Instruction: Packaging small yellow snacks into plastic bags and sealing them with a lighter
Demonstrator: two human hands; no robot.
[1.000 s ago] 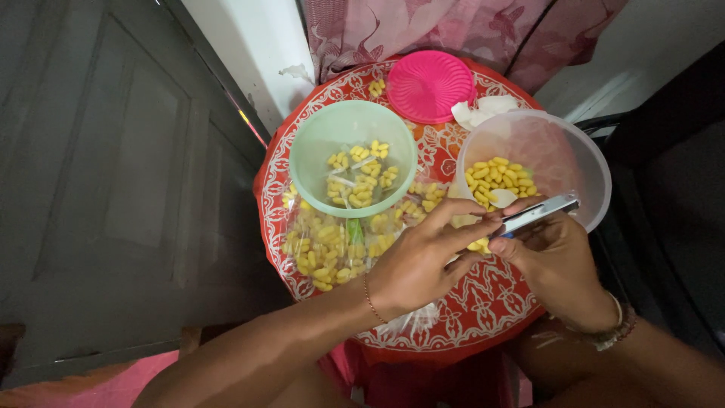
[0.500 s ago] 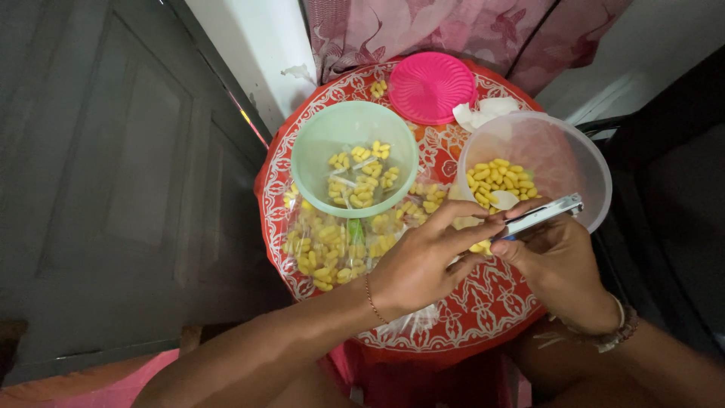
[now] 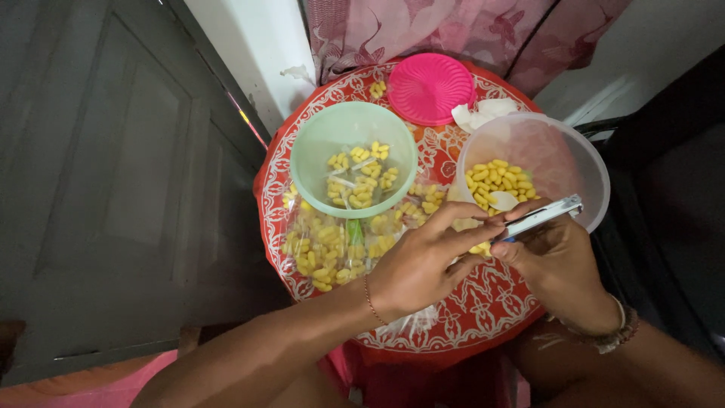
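Yellow pieces (image 3: 479, 247), small and oblong, sit pinched between the fingertips of the left hand (image 3: 423, 261) near the middle of the round red table (image 3: 483, 317). Touching them from the right, the right hand (image 3: 563, 264) is closed around a slim metal tool (image 3: 540, 217), whose far end angles up over the rim of the clear tub (image 3: 596, 181).

That clear tub, on the right, holds a low heap of the same yellow pieces (image 3: 498, 180) and 1 pale scrap. The green bowl (image 3: 317, 151), left of it and nearly touching, holds a thinner scatter of yellow pieces mixed with pale strips. A clear plastic bag (image 3: 332, 249) full of more yellow pieces lies flat under and near the green bowl, reaching toward the left hand. At the far edge lies a pink ridged lid (image 3: 430, 87), with a crumpled white scrap (image 3: 479, 115) beside it.

Both containers crowd the tabletop; its bare patterned surface shows mostly near the person, under the wrists. A grey door (image 3: 113, 174) stands close on the left.
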